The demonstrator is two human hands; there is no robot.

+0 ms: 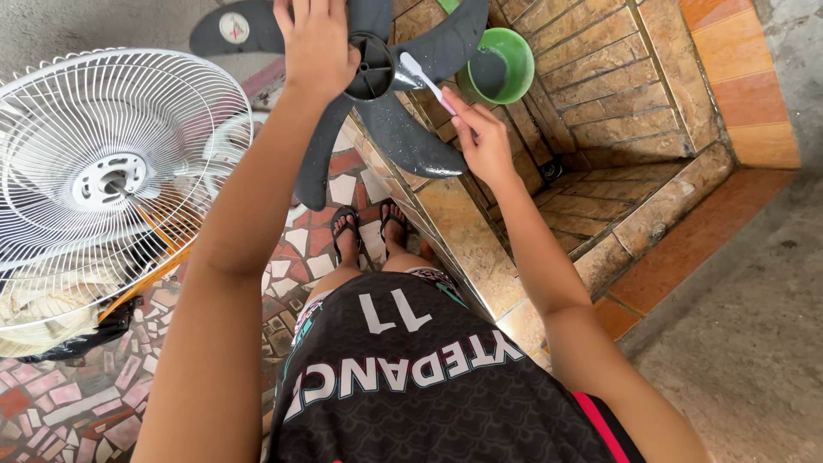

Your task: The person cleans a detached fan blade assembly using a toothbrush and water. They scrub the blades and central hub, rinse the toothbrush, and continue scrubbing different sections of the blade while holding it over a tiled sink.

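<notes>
Our left hand (315, 43) is closed over the hub of a dark grey fan blade (377, 103), holding it up above the tiled floor (86, 394) and the brick step. Our right hand (482, 141) pinches a white toothbrush (424, 77), its head touching the hub. A green bowl (506, 64) sits just behind, and a white fan grille (103, 180) stands to the left.

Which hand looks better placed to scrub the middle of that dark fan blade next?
Probably the right hand: it already grips the toothbrush, whose white head rests against the hub of the fan blade. The left hand is busy holding the blade up by its hub.
</notes>
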